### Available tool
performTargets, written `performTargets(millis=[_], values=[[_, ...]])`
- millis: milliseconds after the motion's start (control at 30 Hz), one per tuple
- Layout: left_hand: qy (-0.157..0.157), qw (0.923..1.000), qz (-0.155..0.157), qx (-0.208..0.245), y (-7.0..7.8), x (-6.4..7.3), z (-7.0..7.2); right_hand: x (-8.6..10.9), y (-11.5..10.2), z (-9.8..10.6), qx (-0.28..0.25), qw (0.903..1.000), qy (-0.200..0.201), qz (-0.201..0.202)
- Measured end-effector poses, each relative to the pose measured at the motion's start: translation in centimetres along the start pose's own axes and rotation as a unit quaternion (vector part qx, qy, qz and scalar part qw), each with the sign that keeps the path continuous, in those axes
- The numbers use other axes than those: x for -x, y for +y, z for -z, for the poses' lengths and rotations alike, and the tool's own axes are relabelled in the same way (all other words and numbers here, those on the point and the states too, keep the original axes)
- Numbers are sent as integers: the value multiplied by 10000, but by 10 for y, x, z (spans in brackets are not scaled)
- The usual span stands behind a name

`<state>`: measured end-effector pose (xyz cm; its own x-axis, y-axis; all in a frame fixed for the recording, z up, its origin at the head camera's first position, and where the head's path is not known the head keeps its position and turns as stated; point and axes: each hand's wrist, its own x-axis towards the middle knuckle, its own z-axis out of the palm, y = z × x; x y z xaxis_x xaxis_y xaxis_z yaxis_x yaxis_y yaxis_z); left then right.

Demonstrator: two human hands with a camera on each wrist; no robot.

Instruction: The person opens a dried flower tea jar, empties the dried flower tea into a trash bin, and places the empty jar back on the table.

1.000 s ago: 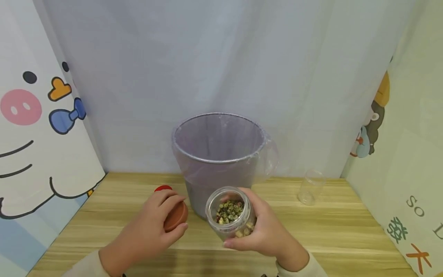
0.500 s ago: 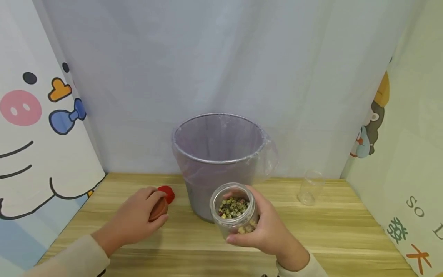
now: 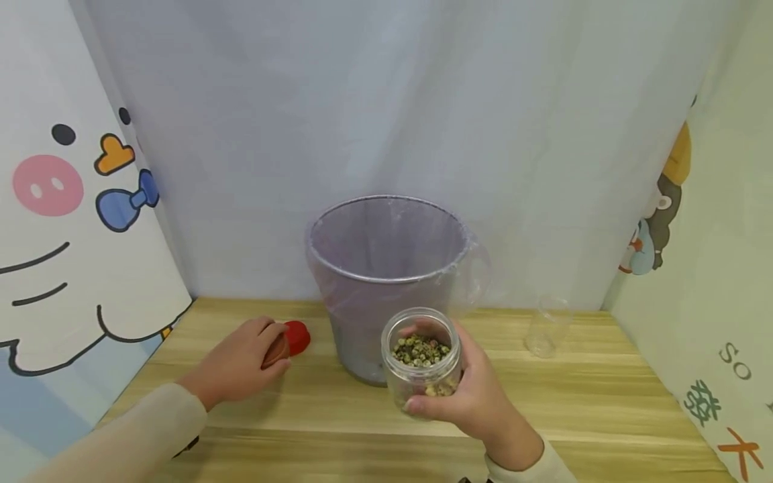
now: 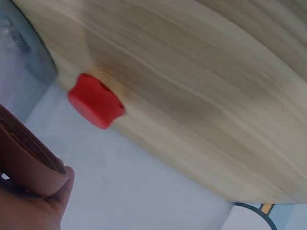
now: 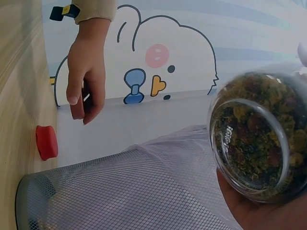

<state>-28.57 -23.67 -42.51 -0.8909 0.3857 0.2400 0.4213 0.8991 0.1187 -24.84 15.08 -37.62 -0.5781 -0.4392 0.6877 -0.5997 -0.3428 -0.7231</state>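
Note:
My left hand (image 3: 247,359) grips a round reddish-brown lid (image 3: 277,351) by its rim, low over the left of the table. In the left wrist view the lid (image 4: 29,160) tilts in the fingers at the lower left. A clear jar (image 3: 417,386) without a lid is held round its side by my right hand (image 3: 483,402), its mouth leaning toward me. Dried flower buds (image 3: 421,351) partly fill it. The right wrist view looks at the base of the jar (image 5: 256,139). Just beyond the lid lies a red scalloped cap (image 3: 297,337).
Behind the jar stands a mesh wastebasket (image 3: 362,315) lined with a thin clear bag (image 3: 477,275). A clear cup (image 3: 546,329) is at the back right of the wooden table (image 3: 574,416). A pale curtain (image 3: 241,134) closes the back, with printed cloths at both sides.
My left hand has moved left and away from the jar with the lid, uncovering more of the red cap. The right hand has brought the jar slightly right. The head view has shifted slightly.

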Motion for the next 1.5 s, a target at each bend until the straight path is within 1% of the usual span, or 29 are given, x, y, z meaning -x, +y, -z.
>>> performTargets(millis=[233, 300, 367, 467, 600, 733, 833, 967, 1133, 1267, 1500], values=[[-132, 9995, 52, -283, -33, -9, -20, 1, 1, 1, 98, 9999, 75, 31], [-171, 9991, 66, -374, -44, -11, -25, 1, 2, 1, 189, 9997, 131, 67], [-192, 9986, 144, -474, -57, -12, -29, 1, 2, 1, 268, 9994, 202, 85], [-186, 9975, 412, -536, -77, -11, -35, 1, 2, 1, 290, 9991, 317, 69], [-214, 9938, 978, -488, -101, -6, -40, 2, 1, 0, 220, 9990, 385, -3], [-310, 9881, 1461, -362, -117, -2, -43, 2, 2, 0, 246, 9988, 419, -6], [-455, 9833, 1740, -261, -122, -3, -45, 2, 2, 1, 275, 9986, 446, 41], [-621, 9776, 2008, -106, -123, -8, -48, 1, 1, 2, 308, 9982, 496, 110], [-614, 9724, 2251, 89, -120, -14, -54, 2, 1, 3, 394, 9975, 565, 137], [-682, 9698, 2333, 203, -120, -17, -59, 2, 1, 3, 434, 9970, 617, 148], [-689, 9708, 2289, 194, -122, -23, -66, 2, 1, 3, 381, 9973, 618, 65]])
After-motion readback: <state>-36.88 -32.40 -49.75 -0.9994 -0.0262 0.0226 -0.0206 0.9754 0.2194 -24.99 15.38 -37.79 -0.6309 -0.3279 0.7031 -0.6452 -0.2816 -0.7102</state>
